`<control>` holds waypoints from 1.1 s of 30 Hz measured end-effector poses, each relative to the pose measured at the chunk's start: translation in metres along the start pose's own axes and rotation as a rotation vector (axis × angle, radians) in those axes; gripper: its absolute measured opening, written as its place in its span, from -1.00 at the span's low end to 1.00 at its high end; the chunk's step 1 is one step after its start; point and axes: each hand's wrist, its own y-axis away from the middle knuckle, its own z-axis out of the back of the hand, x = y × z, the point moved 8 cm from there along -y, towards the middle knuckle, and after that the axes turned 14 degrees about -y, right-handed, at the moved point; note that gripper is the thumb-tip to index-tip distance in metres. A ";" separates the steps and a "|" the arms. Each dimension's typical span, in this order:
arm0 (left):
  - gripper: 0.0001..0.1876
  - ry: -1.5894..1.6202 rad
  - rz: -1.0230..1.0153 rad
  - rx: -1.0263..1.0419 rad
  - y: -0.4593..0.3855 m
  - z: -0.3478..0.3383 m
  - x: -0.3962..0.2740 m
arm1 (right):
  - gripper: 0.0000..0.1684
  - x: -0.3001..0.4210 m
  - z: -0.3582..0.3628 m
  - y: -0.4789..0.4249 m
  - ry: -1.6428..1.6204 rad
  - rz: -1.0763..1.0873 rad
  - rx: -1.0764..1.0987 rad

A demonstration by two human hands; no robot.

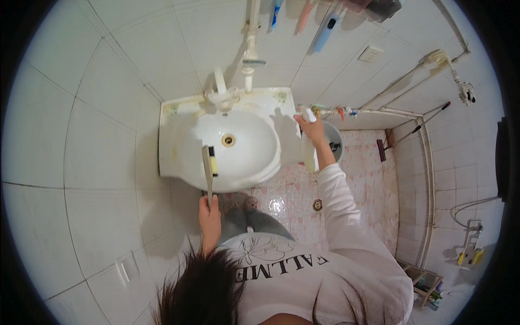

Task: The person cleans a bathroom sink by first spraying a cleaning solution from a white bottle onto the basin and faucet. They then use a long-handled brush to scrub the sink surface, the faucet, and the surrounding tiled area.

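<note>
My left hand [210, 221] grips the handle of a scrub brush [206, 164] with black and yellow bristles. The brush points away from me, its head over the front left of the white washbasin [268, 166]. Off the basin's right side, my right hand [313, 131] holds a spray bottle [310, 158] with a white trigger head. Pale yellowish liquid seems to show low in the bottle, and my hand and forearm hide part of it. A white faucet [221, 95] stands behind the bowl, and the brass-coloured drain [228, 140] is uncovered.
Behind my right wrist is a grey bucket [340, 140] on the pink patterned floor. Pipes with a red-handled valve [341, 113] run along the wall. Toothbrushes [326, 34] hang at the top. A squeegee [381, 150] leans at the right, near a small rack [424, 280].
</note>
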 end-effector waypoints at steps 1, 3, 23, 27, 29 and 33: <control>-0.74 -0.002 -0.003 -0.014 0.000 0.003 0.000 | -0.53 0.005 -0.003 0.001 -0.031 0.016 0.008; -0.74 -0.016 -0.009 -0.033 -0.002 0.008 0.003 | -0.52 0.021 -0.004 0.004 -0.034 0.083 0.019; -0.76 0.026 0.219 -0.114 -0.019 0.001 0.054 | -0.49 -0.006 -0.014 -0.046 -0.041 -0.048 0.128; -0.76 -0.024 0.222 -0.082 -0.021 -0.002 0.042 | -0.49 0.015 -0.018 -0.032 0.041 -0.069 0.134; -0.76 -0.022 0.240 -0.066 -0.024 -0.005 0.036 | -0.50 0.021 -0.018 -0.030 -0.021 0.022 0.134; -0.75 0.010 0.263 -0.041 -0.028 -0.008 0.025 | -0.58 0.020 -0.015 -0.030 -0.061 -0.026 0.163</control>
